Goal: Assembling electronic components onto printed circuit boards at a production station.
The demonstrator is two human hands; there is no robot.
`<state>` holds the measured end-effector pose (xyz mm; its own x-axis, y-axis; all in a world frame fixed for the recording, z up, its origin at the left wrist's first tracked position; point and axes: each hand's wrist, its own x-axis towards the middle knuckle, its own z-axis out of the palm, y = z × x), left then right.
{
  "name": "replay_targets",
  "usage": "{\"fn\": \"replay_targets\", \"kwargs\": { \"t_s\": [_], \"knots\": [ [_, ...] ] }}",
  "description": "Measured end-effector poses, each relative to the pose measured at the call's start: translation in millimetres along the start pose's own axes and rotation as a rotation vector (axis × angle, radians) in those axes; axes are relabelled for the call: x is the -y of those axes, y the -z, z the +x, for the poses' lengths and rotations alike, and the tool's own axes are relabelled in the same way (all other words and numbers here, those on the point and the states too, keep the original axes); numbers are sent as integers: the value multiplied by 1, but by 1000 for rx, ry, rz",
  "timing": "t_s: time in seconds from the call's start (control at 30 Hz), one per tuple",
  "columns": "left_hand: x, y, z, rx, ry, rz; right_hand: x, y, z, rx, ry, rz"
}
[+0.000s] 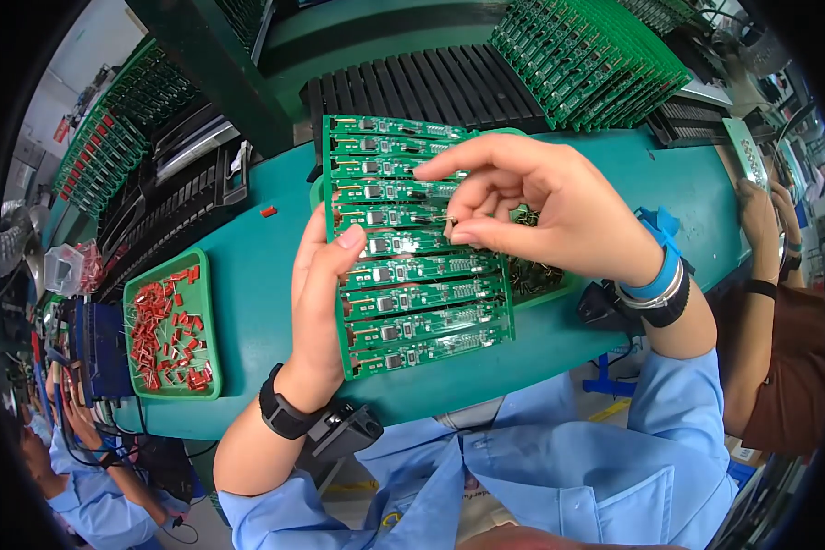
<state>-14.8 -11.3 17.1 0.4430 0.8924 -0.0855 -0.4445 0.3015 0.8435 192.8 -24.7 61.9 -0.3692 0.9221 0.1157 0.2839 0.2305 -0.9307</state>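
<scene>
My left hand (pixel 317 289) grips a green circuit board panel (pixel 422 298) by its left edge, the thumb lying over the front. The panel is a stack of several narrow boards, tilted up above the bench, each with black chips and small silver parts. Over its upper middle, my right hand (pixel 545 202) pinches a small electronic component with thin metal leads (pixel 450 224) between thumb and fingers, close against the board. The index finger points out over the panel. Fingertips partly hide the component, so its exact kind cannot be made out.
At left, a green tray (pixel 214 367) holds red components; one loose red component (pixel 269 211) lies on the teal bench (pixel 257 266). Another green tray (pixel 559 291) of leaded parts sits partly behind the panel. Black slotted racks (pixel 412 87) and upright boards (pixel 587 64) stand behind. Co-workers sit either side.
</scene>
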Motion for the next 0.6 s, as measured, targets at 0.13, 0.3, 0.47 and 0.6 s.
{"fn": "replay_targets", "kwargs": {
  "t_s": [0.13,0.3,0.47,0.6],
  "knots": [
    [4,-4,-1,3,-66,1,-12,-3,-1,-37,312,-256],
    [4,-7,-4,34,-112,25,-10,-10,-2,-96,354,-282],
    [6,-7,-5,78,-152,16,-12,-14,-1,-134,417,-361],
    [6,-8,-6,68,-145,29,-15,-16,-1,-163,472,-413]
  ]
}}
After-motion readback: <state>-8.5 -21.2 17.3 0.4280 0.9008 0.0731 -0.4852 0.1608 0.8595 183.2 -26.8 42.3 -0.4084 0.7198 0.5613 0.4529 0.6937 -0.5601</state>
